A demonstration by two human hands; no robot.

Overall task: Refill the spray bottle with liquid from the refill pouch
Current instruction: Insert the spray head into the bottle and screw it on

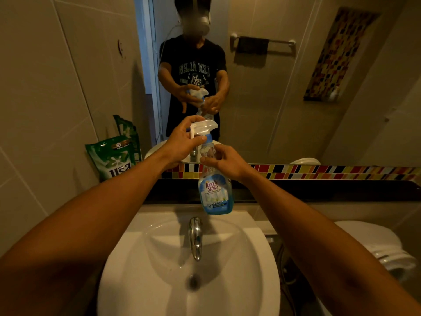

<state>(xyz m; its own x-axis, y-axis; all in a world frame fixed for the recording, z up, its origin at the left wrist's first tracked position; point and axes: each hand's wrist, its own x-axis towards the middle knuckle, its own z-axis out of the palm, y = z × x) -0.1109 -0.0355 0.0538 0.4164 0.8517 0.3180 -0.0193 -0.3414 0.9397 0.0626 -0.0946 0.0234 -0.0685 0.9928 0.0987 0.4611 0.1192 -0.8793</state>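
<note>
A clear spray bottle [215, 192] with a blue and white label and a little blue liquid at its bottom hangs upright above the back of the sink. My right hand [224, 161] grips its neck. My left hand [183, 140] is closed around the white trigger head [205, 126] on top of the bottle. A green refill pouch [112, 157] leans against the tiled wall at the left, apart from both hands.
Below the bottle is a white sink [189, 258] with a chrome tap [195, 238]. A mirror [262, 76] faces me over a strip of coloured tiles and a dark ledge [319, 188]. A white toilet [376, 245] stands at the right.
</note>
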